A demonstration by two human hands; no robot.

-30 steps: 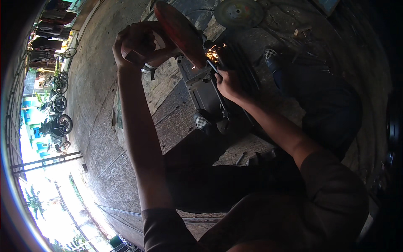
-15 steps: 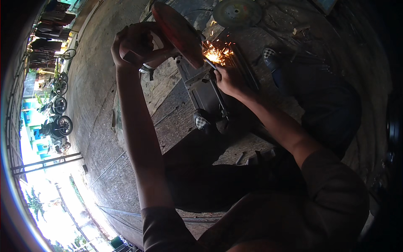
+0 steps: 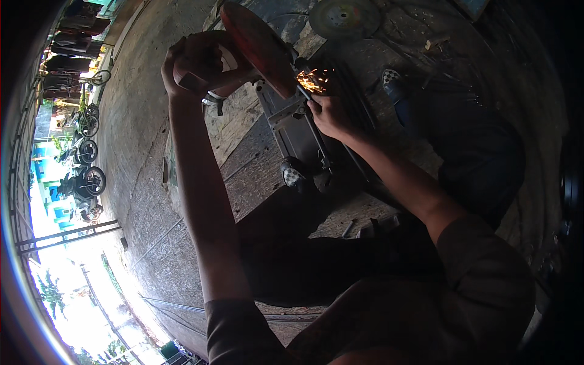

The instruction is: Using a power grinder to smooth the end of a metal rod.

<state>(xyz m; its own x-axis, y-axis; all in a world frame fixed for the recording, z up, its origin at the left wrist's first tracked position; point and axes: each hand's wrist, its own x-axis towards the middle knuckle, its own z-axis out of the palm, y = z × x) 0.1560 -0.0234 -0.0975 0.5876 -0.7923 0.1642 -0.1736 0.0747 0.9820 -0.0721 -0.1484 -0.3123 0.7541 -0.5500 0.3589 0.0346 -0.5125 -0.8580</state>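
My left hand point(image 3: 196, 64) is closed around the handle of a chop saw, pressing down its red blade guard point(image 3: 258, 45). Orange sparks point(image 3: 313, 79) fly where the blade meets a thin metal rod. My right hand point(image 3: 328, 115) grips that metal rod point(image 3: 317, 137) just beside the cut, on the saw's grey base point(image 3: 292, 131). The blade itself is hidden under the guard.
A round grey disc point(image 3: 344, 17) lies on the concrete floor at the top. My checkered shoes point(image 3: 293, 175) rest by the saw base. Parked motorbikes point(image 3: 82, 182) stand outside beyond a railing at the left. Metal scraps point(image 3: 359, 228) lie near my knee.
Sparks flared up half a second ago and have shrunk again. Both hands stay in nearly the same place on the handle and rod.
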